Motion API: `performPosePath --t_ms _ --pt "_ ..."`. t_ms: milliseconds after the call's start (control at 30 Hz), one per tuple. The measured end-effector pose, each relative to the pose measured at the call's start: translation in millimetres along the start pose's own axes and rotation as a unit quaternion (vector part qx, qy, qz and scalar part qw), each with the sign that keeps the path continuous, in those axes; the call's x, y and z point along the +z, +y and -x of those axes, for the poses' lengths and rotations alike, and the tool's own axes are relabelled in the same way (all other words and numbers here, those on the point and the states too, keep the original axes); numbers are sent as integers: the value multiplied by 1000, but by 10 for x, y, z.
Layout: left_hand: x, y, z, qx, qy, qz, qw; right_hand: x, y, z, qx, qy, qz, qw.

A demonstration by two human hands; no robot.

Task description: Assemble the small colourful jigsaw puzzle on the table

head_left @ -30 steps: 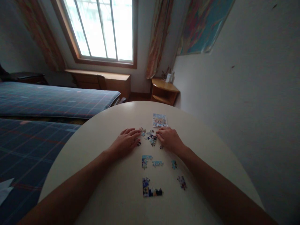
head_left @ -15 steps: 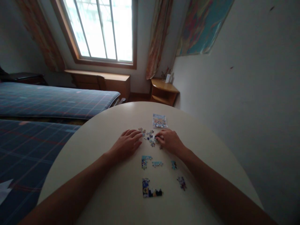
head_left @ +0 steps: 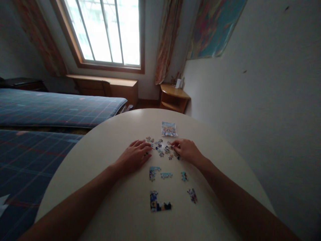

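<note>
Loose jigsaw puzzle pieces (head_left: 161, 153) lie in a scattered pile at mid-table. My left hand (head_left: 136, 154) rests palm down at the pile's left side, fingers stretched out, fingertips touching pieces there. At the right side of the pile is my right hand (head_left: 187, 149), its thumb and fingers pinched together around a small puzzle piece, mostly hidden. Closer to me lie joined sections: an upper-left corner section (head_left: 151, 173), a short blue strip (head_left: 166, 175), a small blue section (head_left: 184, 176), an L-shaped dark corner section (head_left: 153, 205) and a tilted multicoloured section (head_left: 192, 195).
A small printed picture sheet or packet (head_left: 169, 129) lies beyond the pile. The round white table (head_left: 112, 207) has beds with plaid mattresses (head_left: 57, 107) to its left and a wall (head_left: 263, 127) to its right. A wooden corner shelf (head_left: 175, 89) stands behind it.
My right hand has shifted slightly right relative to the pile, uncovering pieces near its fingertips. My left hand stays at the pile's left side. The whole view has shifted a little.
</note>
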State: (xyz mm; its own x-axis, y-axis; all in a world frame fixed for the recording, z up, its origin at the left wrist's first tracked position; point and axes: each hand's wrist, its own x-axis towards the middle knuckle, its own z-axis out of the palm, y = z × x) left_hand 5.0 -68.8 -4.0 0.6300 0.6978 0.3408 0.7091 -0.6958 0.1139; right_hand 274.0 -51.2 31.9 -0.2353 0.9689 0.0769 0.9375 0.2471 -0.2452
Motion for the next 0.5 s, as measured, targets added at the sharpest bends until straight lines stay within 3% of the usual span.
performPosePath --t_ms 267,500 --pt "-44 29 -8 2 6 1 1000 -11 -97 -14 -53 9 2 999" --pt "-52 56 0 5 12 1 1000 10 -246 -57 -20 -3 14 1000"
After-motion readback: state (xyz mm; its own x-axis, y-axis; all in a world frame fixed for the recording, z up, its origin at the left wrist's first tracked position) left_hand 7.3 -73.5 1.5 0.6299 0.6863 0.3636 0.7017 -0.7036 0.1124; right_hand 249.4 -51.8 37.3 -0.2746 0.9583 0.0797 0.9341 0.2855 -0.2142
